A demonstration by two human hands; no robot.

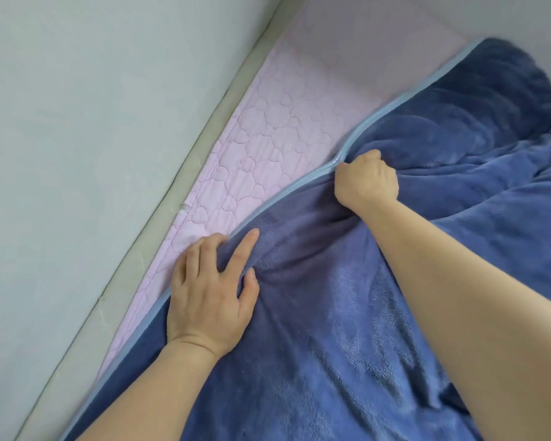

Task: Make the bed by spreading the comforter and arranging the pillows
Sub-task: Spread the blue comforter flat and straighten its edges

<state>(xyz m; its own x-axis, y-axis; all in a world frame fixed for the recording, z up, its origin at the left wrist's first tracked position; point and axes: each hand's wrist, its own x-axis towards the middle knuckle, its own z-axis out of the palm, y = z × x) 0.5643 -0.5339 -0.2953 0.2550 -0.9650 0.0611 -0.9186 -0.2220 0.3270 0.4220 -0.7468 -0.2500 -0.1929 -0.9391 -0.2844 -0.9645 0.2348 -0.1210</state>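
Here, nearest the camera, the blue comforter (pixel 347 329) covers the near and right part of the bed, its plush face rumpled into soft folds that run toward the two hands. A paler blue trim (pixel 287 194) lines its edge, which crosses the bed slantwise from the near left corner up toward the far right.

The left hand (pixel 209 296) lies on that edge, palm down. Its thumb and forefinger rest on top of the comforter, with a fold bunched between them, while the other fingers (pixel 193 256) curl over the trim and touch the pink pad (pixel 268 135) beneath. The hand is half open, gripping the comforter loosely rather than clenching it.

Further along the same edge, the right hand (pixel 366 181) is closed into a fist around a gather of comforter just beside the trim. The cloth puckers tightly at the knuckles, and creases fan out from the fist toward the right. The right forearm reaches in across the comforter from the near right corner.

Beyond the trim, the pink pad lies bare on the bed's left side, quilted with a heart pattern, and runs to the far end. A beige bed edge (pixel 159 218) borders the pad on the left, and a pale grey wall (pixel 77 122) stands just beside it.
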